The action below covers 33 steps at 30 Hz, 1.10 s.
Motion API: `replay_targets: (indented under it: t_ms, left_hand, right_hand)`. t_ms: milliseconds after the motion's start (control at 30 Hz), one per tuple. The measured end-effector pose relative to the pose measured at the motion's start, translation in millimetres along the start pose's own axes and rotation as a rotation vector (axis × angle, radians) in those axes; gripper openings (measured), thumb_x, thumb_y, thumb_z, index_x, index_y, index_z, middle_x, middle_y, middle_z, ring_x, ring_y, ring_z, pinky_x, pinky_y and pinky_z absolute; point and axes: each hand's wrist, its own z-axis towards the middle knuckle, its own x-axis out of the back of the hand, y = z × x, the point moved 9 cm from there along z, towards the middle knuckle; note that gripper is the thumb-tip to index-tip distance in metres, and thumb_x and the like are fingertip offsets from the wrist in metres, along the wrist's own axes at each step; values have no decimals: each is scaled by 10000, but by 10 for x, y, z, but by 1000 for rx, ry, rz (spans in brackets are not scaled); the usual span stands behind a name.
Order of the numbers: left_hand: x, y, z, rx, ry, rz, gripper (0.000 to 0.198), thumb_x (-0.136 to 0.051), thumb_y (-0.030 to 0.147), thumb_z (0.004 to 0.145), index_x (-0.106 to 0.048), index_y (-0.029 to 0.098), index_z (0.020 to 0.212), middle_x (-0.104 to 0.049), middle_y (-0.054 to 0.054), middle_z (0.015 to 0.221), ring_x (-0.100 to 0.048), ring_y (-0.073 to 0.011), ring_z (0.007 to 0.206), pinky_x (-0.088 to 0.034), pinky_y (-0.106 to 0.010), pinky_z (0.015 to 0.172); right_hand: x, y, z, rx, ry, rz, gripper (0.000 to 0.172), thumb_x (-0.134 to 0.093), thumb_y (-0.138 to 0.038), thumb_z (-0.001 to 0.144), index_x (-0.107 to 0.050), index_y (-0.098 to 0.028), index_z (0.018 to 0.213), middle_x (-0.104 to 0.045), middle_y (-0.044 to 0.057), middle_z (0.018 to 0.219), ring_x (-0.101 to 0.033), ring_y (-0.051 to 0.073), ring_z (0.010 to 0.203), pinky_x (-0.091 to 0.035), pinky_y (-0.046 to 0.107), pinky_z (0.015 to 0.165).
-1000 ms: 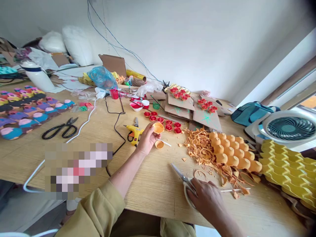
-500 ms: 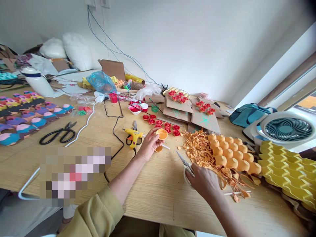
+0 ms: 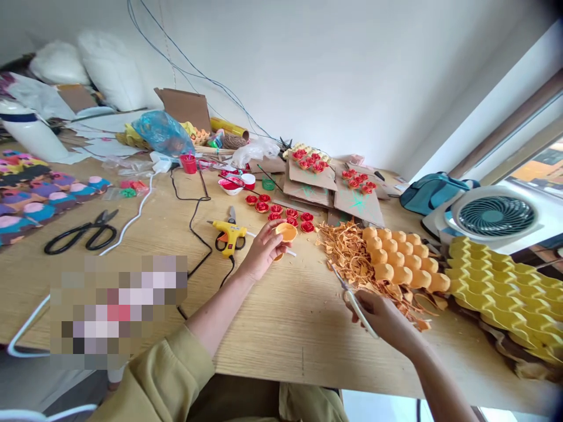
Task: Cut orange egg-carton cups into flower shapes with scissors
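Observation:
My left hand [image 3: 260, 253] pinches a small orange paper cup [image 3: 286, 232] just above the wooden table [image 3: 281, 328], next to a yellow glue gun [image 3: 229, 234]. A second orange cup with a white stick lies just under the held one. My right hand [image 3: 387, 319] grips white-handled scissors [image 3: 354, 296], blades pointing up-left toward a heap of orange paper shavings [image 3: 347, 252]. An orange egg tray [image 3: 404, 261] lies beside that heap. Several small red paper roses [image 3: 281, 212] sit beyond my left hand.
Black scissors [image 3: 81, 233] lie at the left near colourful painted pieces [image 3: 39, 196]. Yellow egg trays [image 3: 505, 287], a white fan [image 3: 495, 217] and a teal bag [image 3: 428, 190] are at the right. Cardboard sheets with roses [image 3: 334, 187], cables and clutter fill the back.
My right hand lifted the scissors off the table and carried them right, toward the shavings. My left hand kept the orange cup, shifting slightly. The view swung right.

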Motion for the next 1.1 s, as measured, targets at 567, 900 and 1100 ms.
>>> replay_targets:
  t_ms: [567,900,1100]
  left_hand:
    - [-172,-86,-116,52,-89,180,523,-822,269,716,-606,233,1191,-616,-49,1106,-644,-147,846,-493,-246,709]
    - [-295,-278,-193,210,-140,142,506,-781,344,773,-574,213,1216,-673,-56,1025,-685,-154,798,-492,-252,713]
    - [-399,-496,-258,365,-232,-74,438,-665,437,865,-578,161,1193,-719,-139,1015,-694,-165,766,-516,-279,714]
  right_hand:
    - [-134,-686,727,224,233,598,413,-591,-600,858,-620,-188,868,-649,37,713,-579,167,633,-461,267,576]
    - [-167,-800,652,302,199,902,414,-763,-479,755,-624,-230,1055,-630,19,886,-553,143,703,-458,249,589]
    - [-84,-872,593,359,256,995,427,-774,-421,768,-570,-277,1116,-649,37,1093,-591,150,769,-520,299,701]
